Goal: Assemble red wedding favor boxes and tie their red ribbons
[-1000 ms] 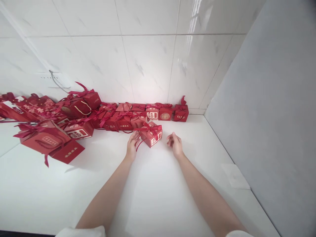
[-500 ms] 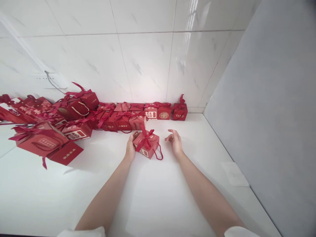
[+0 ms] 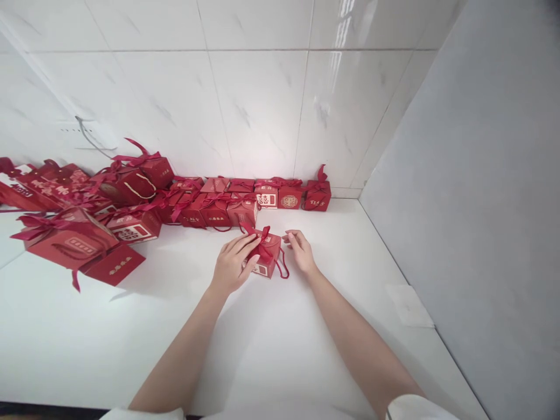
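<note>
A small red gift box (image 3: pixel 270 247) stands on the white tabletop in front of me, tied with a red ribbon bow (image 3: pixel 263 246). A red cord handle hangs at its right side. My left hand (image 3: pixel 235 261) rests over the box's left part, fingers stretched across the ribbon and thumb apart at the front face, hiding part of the print. Close to the box's upper right edge is my right hand (image 3: pixel 301 251), fingers loosely bent and apart with nothing in them. Whether its fingertips touch the box I cannot tell.
Several red gift boxes (image 3: pixel 216 213) line the tiled wall (image 3: pixel 258 111), one (image 3: pixel 317 196) set apart at the right end. Larger red boxes (image 3: pixel 70 239) and bags crowd the left. A grey panel (image 3: pixel 472 192) borders the white table (image 3: pixel 262 350) on the right.
My left hand has moved from the box's left side onto its top and front. My right hand has come left, closer to the box. The box has turned slightly.
</note>
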A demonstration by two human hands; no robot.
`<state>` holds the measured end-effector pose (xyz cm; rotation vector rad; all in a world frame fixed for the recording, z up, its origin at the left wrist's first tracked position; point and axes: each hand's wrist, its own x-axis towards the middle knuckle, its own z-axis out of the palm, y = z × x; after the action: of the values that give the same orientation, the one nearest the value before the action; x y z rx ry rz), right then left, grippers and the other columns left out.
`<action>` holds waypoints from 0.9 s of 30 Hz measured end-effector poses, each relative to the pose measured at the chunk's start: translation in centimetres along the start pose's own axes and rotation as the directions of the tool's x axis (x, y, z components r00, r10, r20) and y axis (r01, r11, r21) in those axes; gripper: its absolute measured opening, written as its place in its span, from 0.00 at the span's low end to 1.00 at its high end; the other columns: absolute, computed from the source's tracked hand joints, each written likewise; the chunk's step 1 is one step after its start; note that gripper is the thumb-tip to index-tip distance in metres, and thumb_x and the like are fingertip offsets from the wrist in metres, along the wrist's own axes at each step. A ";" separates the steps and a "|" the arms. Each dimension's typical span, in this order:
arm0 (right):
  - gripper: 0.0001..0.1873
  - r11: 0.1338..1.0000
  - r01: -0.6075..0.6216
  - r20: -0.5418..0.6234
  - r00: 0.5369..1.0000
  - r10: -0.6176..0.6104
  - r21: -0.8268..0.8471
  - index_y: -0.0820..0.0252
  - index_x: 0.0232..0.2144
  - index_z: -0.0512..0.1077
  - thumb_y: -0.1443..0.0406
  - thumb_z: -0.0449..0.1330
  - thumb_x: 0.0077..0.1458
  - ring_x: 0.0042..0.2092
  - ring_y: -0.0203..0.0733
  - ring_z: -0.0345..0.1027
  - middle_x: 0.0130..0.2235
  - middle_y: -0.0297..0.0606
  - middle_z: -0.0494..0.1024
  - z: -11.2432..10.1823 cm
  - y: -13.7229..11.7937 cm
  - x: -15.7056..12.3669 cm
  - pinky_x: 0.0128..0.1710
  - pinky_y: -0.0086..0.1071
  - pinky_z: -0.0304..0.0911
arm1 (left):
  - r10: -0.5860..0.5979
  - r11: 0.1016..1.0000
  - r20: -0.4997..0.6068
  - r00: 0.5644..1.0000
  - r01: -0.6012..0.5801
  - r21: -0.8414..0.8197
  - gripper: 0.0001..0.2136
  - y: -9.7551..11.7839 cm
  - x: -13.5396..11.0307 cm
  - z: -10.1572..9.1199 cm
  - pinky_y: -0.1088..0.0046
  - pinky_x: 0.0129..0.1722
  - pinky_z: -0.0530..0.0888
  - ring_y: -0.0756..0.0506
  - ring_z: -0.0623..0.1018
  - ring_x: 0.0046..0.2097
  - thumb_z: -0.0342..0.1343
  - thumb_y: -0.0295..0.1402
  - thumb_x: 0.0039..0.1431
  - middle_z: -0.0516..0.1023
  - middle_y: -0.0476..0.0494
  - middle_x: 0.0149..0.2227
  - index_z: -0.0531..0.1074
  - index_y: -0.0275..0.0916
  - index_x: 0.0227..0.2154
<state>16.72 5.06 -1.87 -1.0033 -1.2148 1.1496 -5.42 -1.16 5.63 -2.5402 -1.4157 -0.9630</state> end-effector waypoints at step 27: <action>0.19 0.648 0.544 0.350 0.839 -0.417 -0.533 0.51 0.48 0.75 0.55 0.47 0.68 0.56 0.49 0.64 0.54 0.41 0.73 -0.4 -6.2 -1.0 0.58 0.47 0.59 | 0.035 0.968 0.063 0.997 -0.018 -0.249 0.18 0.9 0.3 1.1 0.55 0.64 0.64 0.40 0.64 0.62 0.49 0.35 0.68 0.66 0.42 0.61 0.67 0.47 0.59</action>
<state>17.76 3.06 4.04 -0.9432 -1.9613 0.4095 -4.04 -1.07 5.12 -2.7859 -1.3507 -1.1265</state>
